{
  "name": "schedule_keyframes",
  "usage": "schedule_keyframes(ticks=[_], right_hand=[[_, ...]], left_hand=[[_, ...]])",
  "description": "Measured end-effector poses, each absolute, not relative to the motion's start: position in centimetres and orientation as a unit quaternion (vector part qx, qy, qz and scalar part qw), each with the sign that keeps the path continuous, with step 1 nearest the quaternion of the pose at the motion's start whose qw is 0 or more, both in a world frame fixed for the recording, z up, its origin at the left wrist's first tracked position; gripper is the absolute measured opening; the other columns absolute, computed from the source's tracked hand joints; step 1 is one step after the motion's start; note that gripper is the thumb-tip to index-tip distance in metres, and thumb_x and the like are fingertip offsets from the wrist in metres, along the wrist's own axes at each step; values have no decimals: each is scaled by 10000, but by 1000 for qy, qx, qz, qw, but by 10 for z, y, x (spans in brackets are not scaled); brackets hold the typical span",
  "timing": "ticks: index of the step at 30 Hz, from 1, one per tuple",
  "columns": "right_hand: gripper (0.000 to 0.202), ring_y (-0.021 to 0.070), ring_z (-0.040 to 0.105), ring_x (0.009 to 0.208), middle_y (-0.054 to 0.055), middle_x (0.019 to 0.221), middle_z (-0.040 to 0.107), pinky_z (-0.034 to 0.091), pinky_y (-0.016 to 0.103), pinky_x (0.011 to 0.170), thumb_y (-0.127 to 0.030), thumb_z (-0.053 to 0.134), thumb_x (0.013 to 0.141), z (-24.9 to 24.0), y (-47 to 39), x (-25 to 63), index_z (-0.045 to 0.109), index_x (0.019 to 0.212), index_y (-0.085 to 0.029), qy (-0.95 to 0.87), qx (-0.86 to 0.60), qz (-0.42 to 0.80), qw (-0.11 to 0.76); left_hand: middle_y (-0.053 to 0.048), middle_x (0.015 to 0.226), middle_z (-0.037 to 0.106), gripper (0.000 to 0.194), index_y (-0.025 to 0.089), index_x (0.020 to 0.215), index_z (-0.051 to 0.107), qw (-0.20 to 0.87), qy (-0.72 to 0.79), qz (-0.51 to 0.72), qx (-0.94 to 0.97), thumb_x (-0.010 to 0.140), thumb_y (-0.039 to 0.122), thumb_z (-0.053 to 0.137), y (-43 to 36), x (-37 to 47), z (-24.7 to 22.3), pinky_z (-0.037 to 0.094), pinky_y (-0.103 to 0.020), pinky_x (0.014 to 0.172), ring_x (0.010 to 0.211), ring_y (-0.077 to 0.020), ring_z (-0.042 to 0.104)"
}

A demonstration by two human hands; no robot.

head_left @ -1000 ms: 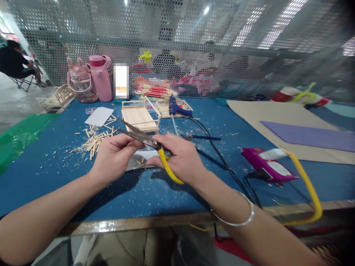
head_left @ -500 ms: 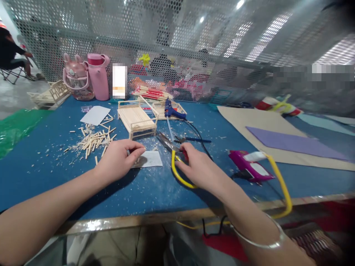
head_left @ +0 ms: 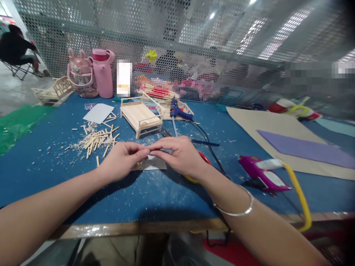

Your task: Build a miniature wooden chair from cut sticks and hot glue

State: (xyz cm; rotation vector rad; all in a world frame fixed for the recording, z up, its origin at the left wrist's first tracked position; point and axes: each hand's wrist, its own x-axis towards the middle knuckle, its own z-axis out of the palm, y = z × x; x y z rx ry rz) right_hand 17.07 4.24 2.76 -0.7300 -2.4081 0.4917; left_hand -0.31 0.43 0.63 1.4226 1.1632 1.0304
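Note:
My left hand [head_left: 122,159] and my right hand [head_left: 179,155] meet fingertip to fingertip over a small white paper [head_left: 156,163]. Both are closed in a pinch; whatever sits between the fingers is too small or hidden to name. Partly under my right hand lie scissors [head_left: 204,157] with a red and a yellow handle loop. Just beyond the hands stands a miniature wooden bed [head_left: 141,115] made of thin sticks. A pile of short cut sticks [head_left: 97,140] lies to the left of it.
A blue glue gun [head_left: 180,111] rests behind the bed, its cable trailing right. Pink bottles [head_left: 103,75] and a phone [head_left: 124,77] stand at the back. A magenta tool [head_left: 262,173], purple sheet [head_left: 299,149] and beige sheet [head_left: 244,120] lie right. A person [head_left: 16,46] sits far left.
My right hand has let go of the scissors, which now lie on the table, and has moved left to my left hand's fingertips. The view has shifted slightly.

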Motion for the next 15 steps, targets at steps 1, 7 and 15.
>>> schedule_keyframes(ticks=[1, 7, 15], right_hand=[[123, 112, 652, 718, 2, 813, 733, 460, 224, 657, -194, 579, 838, 26, 42, 172, 701, 848, -193, -899, -274, 186, 287], [147, 146, 596, 739, 35, 794, 660, 453, 276, 689, -171, 497, 866, 31, 26, 197, 631, 806, -176, -900, -360, 129, 210], [199, 170, 536, 758, 46, 794, 578, 454, 324, 720, -113, 395, 864, 19, -11, 247, 481, 704, -194, -847, -501, 150, 100]], left_hand=[[38, 470, 498, 238, 169, 636, 673, 504, 474, 416, 591, 759, 362, 608, 4, -2, 6, 286, -203, 421, 421, -81, 376], [15, 630, 565, 222, 164, 857, 644, 421, 509, 425, 619, 787, 368, 587, 6, -2, 1, 357, -230, 505, 528, -107, 465], [-51, 841, 572, 409, 140, 996, 457, 139, 655, 328, 666, 716, 331, 686, 46, -10, 3, 410, -299, 625, 725, -188, 561]])
